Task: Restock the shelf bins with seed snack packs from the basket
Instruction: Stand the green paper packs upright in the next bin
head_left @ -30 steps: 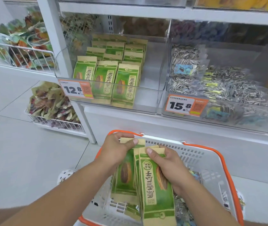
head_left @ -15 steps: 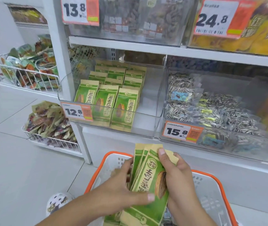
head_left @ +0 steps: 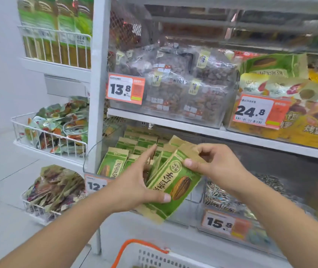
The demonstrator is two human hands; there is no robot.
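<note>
Fingers (head_left: 190, 164) of both hands pinch green-and-tan paper seed packs (head_left: 170, 182), long axis toward one o'clock, the clear plastic shelf bin (head_left: 94, 151) directly behind.

Upper shelf (head_left: 202, 130) overhangs the bin (head_left: 194, 199); its right side lies free.

The seed snack packs (head_left: 170, 182) look like matt kraft paper, tan at the edges with smooth green printed faces. Behind them, the shelf bin (head_left: 183, 211) is clear hard plastic, slightly glossy. Above that bin, the nut bags (head_left: 173, 88) are shiny transparent film that catches the light. Left of the bin, the wire baskets (head_left: 47, 136) are white-coated metal rod, and the upright post (head_left: 98, 84) is smooth white painted metal. Below the bin, the basket (head_left: 154, 256) is perforated white plastic with a glossy orange handle. The price tags (head_left: 125, 90) are smooth printed card.
</note>
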